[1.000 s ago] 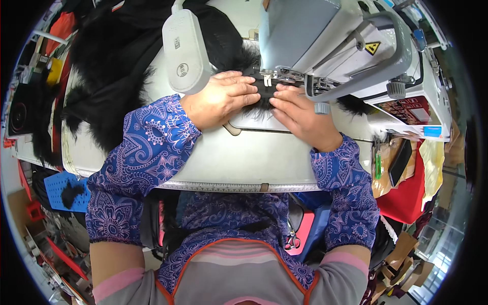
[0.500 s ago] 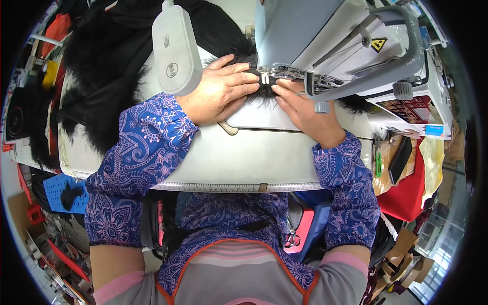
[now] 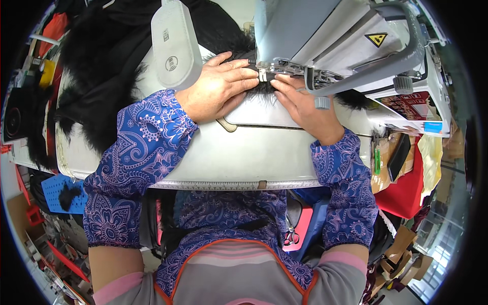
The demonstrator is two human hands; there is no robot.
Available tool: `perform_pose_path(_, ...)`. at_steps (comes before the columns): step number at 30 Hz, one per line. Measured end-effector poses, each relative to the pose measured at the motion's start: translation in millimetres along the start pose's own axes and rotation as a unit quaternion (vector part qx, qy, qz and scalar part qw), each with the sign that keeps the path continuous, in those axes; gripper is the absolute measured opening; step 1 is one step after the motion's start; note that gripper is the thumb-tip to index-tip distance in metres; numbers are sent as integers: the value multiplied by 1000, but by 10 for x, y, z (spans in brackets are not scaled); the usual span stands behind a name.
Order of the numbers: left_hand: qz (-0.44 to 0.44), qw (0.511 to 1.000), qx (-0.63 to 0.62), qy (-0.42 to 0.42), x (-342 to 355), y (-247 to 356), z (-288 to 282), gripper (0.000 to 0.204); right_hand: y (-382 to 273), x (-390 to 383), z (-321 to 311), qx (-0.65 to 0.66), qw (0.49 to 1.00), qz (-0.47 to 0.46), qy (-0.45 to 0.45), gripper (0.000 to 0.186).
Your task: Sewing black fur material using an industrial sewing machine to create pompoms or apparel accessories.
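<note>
Black fabric with furry edges (image 3: 109, 56) spreads over the left and back of the white sewing table (image 3: 239, 157) and runs under the sewing machine (image 3: 330, 35). My left hand (image 3: 216, 91) lies flat, fingers stretched toward the presser foot (image 3: 263, 75), their tips on the fabric just left of it. Close on the foot's right side, my right hand (image 3: 310, 109) rests with its fingers extended over the fabric edge. Part of that hand is behind the machine's guard and knob. The needle point is too small to make out.
A pale lamp-like head (image 3: 175, 48) hangs above my left wrist. A ruler strip (image 3: 229, 185) follows the table's front edge. Scissors (image 3: 291, 236) lie on a pink surface below. To the right are a dark phone-like slab (image 3: 399, 156) and green snips (image 3: 377, 160).
Both hands keep almost the same places beside the presser foot. The whole picture has shifted very slightly up and left; the fabric shows little visible movement.
</note>
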State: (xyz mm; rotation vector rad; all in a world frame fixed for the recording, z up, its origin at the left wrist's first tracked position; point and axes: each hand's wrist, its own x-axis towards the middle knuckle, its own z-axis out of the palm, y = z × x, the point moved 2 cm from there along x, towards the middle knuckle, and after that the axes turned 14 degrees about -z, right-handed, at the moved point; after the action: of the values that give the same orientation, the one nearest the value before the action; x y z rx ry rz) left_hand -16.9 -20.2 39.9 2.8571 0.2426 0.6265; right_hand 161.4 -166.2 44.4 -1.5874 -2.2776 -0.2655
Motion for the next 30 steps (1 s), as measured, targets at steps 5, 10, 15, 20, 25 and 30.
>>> perform_pose_path(5,-23,1000,-12,17,27,-6,15,39,93,-23,76,10,998,46,-29,25)
perform_pose_path(10,-18,999,-12,41,53,-72,-24,28,107,-23,38,23,999,34,-30,25)
perform_pose_path(15,58,993,23,99,52,-14,-122,23,51,-57,39,2,1000,-2,-21,25)
perform_pose_path(20,75,996,-38,38,28,161,-61,25,-192,93,3,71,993,-84,50,22)
perform_pose_path(25,17,999,-2,48,-3,10,-130,26,-87,-11,64,29,997,-57,34,21)
perform_pose_path(30,109,989,7,103,-11,76,-135,20,-143,36,22,-6,997,-74,12,19)
